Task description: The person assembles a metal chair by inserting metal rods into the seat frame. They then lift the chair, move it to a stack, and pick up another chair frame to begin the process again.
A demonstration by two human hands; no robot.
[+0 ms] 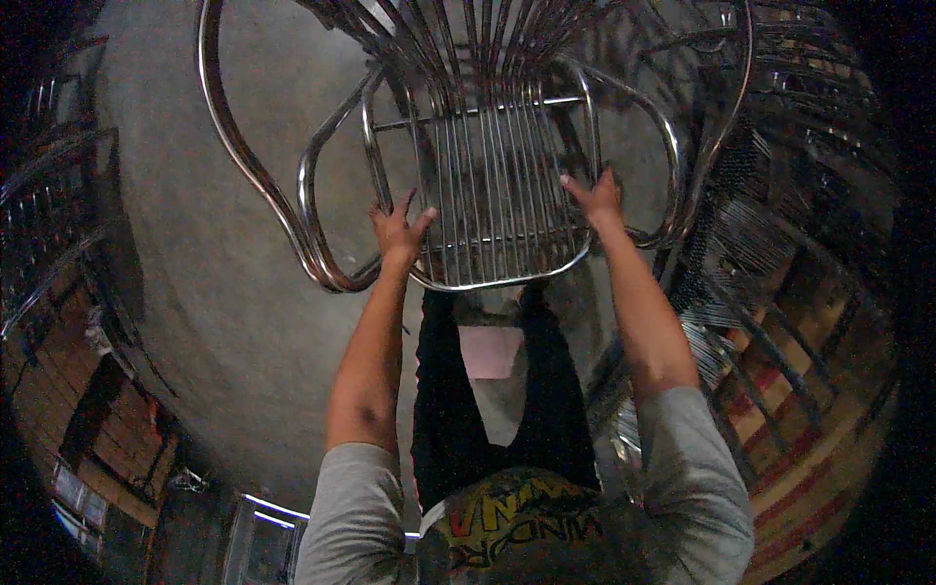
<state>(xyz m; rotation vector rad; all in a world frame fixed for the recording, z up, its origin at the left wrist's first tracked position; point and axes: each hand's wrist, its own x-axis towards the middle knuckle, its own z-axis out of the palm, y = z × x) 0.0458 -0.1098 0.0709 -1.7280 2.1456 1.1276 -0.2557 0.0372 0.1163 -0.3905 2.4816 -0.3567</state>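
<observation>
A shiny metal chair (502, 185) faces me, with a seat of parallel rods, fanned bars behind it and looped tube armrests on both sides. At the seat's left edge is my left hand (398, 234), its thumb toward the rods and its other fingers spread outward. My right hand (597, 203) is at the opposite side rail, thumb and fingers likewise apart. Both hands seem to touch the seat's side tubes, and neither is wrapped round them. The undersides of both hands are hidden.
A pinkish flat piece (490, 352) lies on the grey floor (214, 322) between my legs. More metal frames (760, 234) crowd the right side. Other metal frames (58, 205) stand at the left, near stacked brownish boards (112, 429).
</observation>
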